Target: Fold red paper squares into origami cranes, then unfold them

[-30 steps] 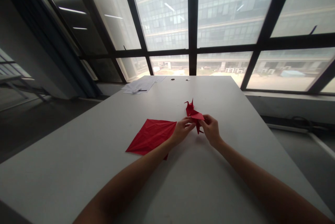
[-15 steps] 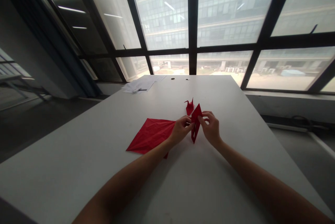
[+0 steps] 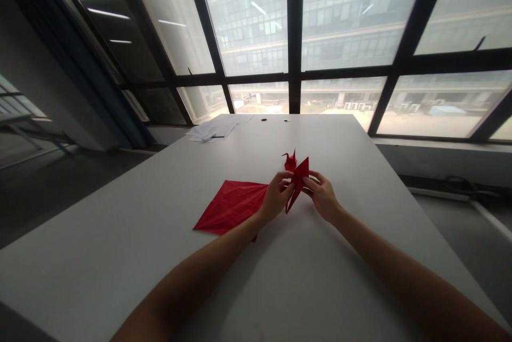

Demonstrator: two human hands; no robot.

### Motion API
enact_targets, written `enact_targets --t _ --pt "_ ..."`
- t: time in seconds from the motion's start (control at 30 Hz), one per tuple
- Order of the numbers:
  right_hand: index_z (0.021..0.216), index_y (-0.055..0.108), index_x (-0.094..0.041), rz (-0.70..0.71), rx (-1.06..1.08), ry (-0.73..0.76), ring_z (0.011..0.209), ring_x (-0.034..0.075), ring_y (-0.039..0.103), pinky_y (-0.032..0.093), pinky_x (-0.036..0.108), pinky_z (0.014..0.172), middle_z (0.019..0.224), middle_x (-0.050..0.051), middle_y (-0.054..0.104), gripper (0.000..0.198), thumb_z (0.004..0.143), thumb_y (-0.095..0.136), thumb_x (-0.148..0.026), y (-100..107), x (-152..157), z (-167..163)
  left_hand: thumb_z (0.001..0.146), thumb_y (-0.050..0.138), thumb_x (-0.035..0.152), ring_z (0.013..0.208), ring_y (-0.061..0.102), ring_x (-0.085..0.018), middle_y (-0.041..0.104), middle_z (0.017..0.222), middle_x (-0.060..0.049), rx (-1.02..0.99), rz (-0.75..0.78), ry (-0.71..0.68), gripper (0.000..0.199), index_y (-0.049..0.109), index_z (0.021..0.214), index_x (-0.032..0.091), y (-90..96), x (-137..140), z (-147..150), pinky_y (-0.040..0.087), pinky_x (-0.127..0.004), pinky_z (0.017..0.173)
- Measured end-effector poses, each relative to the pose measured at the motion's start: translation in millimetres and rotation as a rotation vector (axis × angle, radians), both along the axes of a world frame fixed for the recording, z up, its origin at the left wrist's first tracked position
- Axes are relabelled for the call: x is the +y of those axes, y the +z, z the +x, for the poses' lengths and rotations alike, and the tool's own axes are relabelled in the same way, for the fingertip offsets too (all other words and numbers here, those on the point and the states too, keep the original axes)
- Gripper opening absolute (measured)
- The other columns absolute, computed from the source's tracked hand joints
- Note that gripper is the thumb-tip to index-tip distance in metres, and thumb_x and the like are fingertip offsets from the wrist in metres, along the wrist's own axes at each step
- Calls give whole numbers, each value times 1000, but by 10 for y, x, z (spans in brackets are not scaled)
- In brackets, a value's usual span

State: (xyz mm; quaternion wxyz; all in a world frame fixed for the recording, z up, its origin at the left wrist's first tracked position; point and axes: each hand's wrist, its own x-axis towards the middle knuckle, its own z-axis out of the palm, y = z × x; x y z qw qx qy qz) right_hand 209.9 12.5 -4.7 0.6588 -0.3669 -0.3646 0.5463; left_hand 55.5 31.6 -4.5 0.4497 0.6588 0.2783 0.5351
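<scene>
Between my two hands is a piece of folded red origami paper (image 3: 301,172), held above the table with a pointed tip up and a split, narrow end slanting down to the left. My left hand (image 3: 277,195) pinches its left side. On the right edge, my right hand (image 3: 322,195) grips it between thumb and fingers. Just behind stands a small red origami crane (image 3: 290,160), partly covered by the held piece. A creased red paper sheet (image 3: 230,207) lies flat to the left, its right part hidden under my left hand and forearm.
The white table (image 3: 132,224) stretches away to large windows with dark frames (image 3: 295,38). White papers (image 3: 218,128) with a dark, thin object on them lie at its far left. Two small dark spots mark the far edge. A dark blue curtain (image 3: 92,70) hangs at left.
The folded paper has tilted, its top leaning right and its lower end swinging left and slightly up. My left fingers have shifted a little higher on it. The crane and the flat sheet stay put.
</scene>
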Motion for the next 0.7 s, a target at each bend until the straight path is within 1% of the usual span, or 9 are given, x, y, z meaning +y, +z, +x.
enact_targets --t 0.1,0.17,0.23,0.3,0.43,0.5,0.57,0.63,0.7 --pt "91 68 -20 20 21 6 87 20 69 56 39 86 92 4 74 26 71 79 -33 11 -13 2 84 72 28 89 67 -17 63 109 -7 136 142 113 25 65 107 20 -2 12 -10 57 -29 76" --pt "86 68 -20 33 -2 17 86 20 68 56 39 84 90 4 74 23 72 78 -35 2 -20 -11 80 77 28 88 67 -17 61 111 -7 167 191 175 29 68 107 20 -1 16 -18 58 -30 76" --pt "85 69 -19 63 -78 3 83 20 68 56 37 79 87 4 73 23 73 78 -37 -13 -25 -29 77 79 28 85 67 -16 62 105 -6 181 193 227 29 69 104 20 -6 21 -25 59 -31 75" --pt "85 69 -19 117 -179 -39 77 19 67 55 34 72 84 4 72 23 73 78 -37 -27 -25 -42 76 79 29 84 67 -17 65 98 -6 189 161 242 27 70 100 19 -18 30 -32 58 -32 75" --pt "85 68 -19 215 -317 -149 67 16 62 51 30 61 80 4 71 21 77 74 -37 -53 -10 -30 79 76 33 84 68 -19 70 92 -7 93 -12 172 25 70 95 16 -33 69 -51 57 -33 76" --pt "85 68 -18 227 -333 -192 64 15 60 49 29 58 77 3 70 20 78 73 -37 -68 1 -14 81 74 35 82 67 -18 71 88 -7 9 -106 126 25 69 95 15 -25 89 -65 56 -32 75" --pt "86 67 -18 218 -323 -212 64 15 60 49 29 58 75 3 69 21 79 72 -37 -83 8 1 82 73 36 78 67 -17 70 84 -5 -64 -171 70 28 65 99 15 -12 100 -73 55 -31 73" --pt "88 67 -18 203 -308 -214 64 16 60 50 30 60 75 3 69 21 80 71 -38 -95 12 9 83 72 36 75 67 -16 69 82 -2 -96 -191 24 30 61 103 17 -6 99 -70 55 -30 71" --pt "89 67 -18 194 -300 -207 65 16 61 51 30 61 76 3 69 22 80 71 -38 -99 10 11 84 71 35 73 66 -15 67 81 -1 -70 -149 25 25 61 99 18 -10 89 -56 54 -28 69"
